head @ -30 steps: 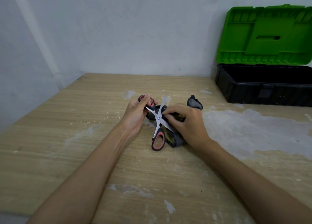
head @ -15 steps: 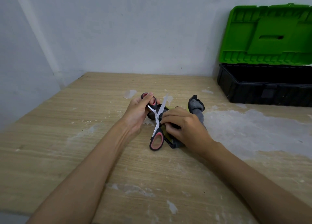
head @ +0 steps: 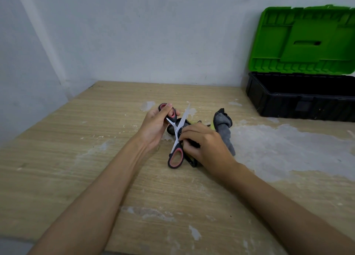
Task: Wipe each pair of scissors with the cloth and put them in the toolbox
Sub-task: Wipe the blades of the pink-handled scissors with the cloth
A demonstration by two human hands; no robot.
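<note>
1. The pink-handled scissors (head: 177, 137) are held spread open over the table (head: 80, 168); one handle loop is pinched by the left hand (head: 155, 127).
2. The grey cloth (head: 224, 131) is gripped by the right hand (head: 203, 147), fingers curled against the blade; more dark scissors are half hidden underneath.
3. The toolbox (head: 299, 101) is parked back right, green lid up, well apart.
</note>
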